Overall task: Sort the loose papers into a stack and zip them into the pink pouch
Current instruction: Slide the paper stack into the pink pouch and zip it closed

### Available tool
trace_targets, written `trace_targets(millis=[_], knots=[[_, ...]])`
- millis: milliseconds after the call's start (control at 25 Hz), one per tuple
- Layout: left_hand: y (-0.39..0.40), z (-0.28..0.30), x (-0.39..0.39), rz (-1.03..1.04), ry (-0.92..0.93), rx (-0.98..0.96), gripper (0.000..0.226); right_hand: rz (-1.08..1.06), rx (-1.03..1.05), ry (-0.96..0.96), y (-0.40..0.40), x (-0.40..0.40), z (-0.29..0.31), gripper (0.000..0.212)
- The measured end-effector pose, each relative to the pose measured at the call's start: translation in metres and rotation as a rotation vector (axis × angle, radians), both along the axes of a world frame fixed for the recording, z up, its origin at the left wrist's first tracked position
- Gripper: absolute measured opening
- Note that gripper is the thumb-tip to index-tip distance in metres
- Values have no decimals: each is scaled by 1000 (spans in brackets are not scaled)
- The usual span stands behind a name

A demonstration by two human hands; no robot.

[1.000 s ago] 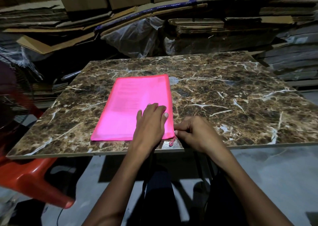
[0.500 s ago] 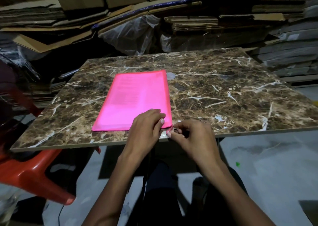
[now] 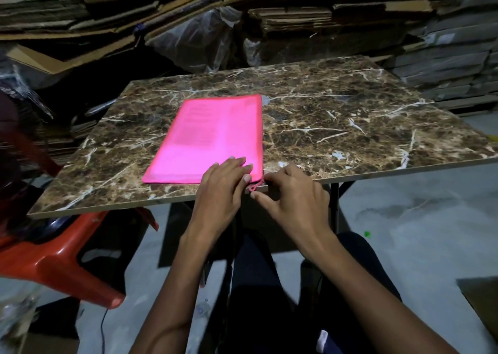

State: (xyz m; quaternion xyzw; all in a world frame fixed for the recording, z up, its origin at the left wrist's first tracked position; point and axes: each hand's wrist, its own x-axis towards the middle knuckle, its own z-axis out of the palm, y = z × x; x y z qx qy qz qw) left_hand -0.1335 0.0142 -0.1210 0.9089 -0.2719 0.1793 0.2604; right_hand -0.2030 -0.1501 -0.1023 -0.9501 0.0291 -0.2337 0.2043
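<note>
Presently, the pouch [image 3: 213, 140] lies flat on the table [image 3: 336, 127], near its front edge, printed papers [image 3: 204, 121] showing faintly through the pink cover. Left hand [image 3: 221, 189] rests palm down on the pouch's near right corner, fingers straight and close together. Right hand [image 3: 291, 200] sits just right of that corner, fingers curled at the pink zip pull [image 3: 254, 186]; whether they actually pinch it cannot be told. Left of the table stands 1 red chair [image 3: 56, 256]. Cardboard [image 3: 323, 16] is stacked behind the table.
</note>
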Motion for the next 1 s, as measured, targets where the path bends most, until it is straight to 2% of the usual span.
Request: trace_targets(millis=[120,200,320,440,480,560,640,680,760,840,880,960,1000], knots=[[5,-3,0,-5,12,-32,31,-70,-61,-66,11,2,-9,51],[7,-4,-1,-25,26,-49,32,-88,-61,-163,17,3,-15,44],[10,-6,0,-44,25,-62,33,-13,26,-313,13,4,-28,27],[12,-8,-2,-32,-29,-56,33,93,181,-303,5,4,-34,23],[11,-9,-4,-31,-57,-44,36,116,278,-305,4,2,-35,20],[10,-10,-9,-19,-137,-20,43,135,673,-251,7,-5,-30,14],[7,-12,-12,10,-244,-41,32,127,1151,-151,12,-10,-21,14],[6,-12,-14,28,-292,-57,26,115,1316,-101,14,-11,-18,14],[4,-14,-17,50,-364,-77,22,113,1429,-34,14,-10,-16,13],[1,-15,-19,54,-415,-76,20,135,1347,-54,16,-11,-13,14],[-1,-16,-19,54,-429,-70,20,116,1187,-127,15,-12,-14,15],[-2,-17,-19,61,-441,-76,20,98,700,-330,14,-13,-17,16],[-3,-17,-19,67,-442,-88,19,120,546,-392,12,-12,-22,16]])
